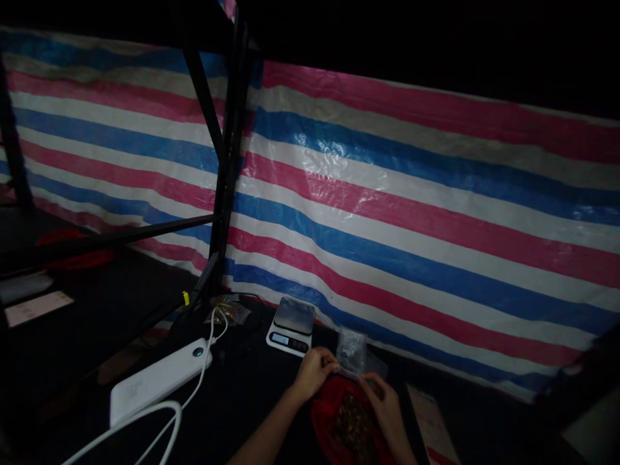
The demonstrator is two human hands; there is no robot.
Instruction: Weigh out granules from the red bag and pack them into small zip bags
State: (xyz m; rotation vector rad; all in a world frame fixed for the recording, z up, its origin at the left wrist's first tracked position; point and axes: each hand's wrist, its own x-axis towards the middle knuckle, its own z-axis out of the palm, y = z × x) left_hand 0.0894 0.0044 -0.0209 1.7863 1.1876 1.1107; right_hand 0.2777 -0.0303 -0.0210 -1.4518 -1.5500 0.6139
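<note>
A clear plastic bag (pixel 351 352) is stretched between my two hands, just past the far rim of a red bag (pixel 325 413). My left hand (pixel 317 369) pinches its near left edge. With thumb and fingers closed, my right hand (pixel 382 402) grips the near right edge. Inside the red bag lies a heap of small brownish pieces (pixel 353 423), too dark to name. Beyond my left hand stands a white kitchen scale (pixel 290 326) with a dark weighing plate and a lit display. Another piece of clear plastic (pixel 376 366) lies behind my right hand.
On the left lies a white power bank (pixel 159 381) with a white cable (pixel 177 413) looping from it. A plastic packet (pixel 230 313) sits near the black metal post (pixel 225 161). Striped sheeting (pixel 411 213) hangs behind the table. A flat pale box (pixel 433 423) lies at right.
</note>
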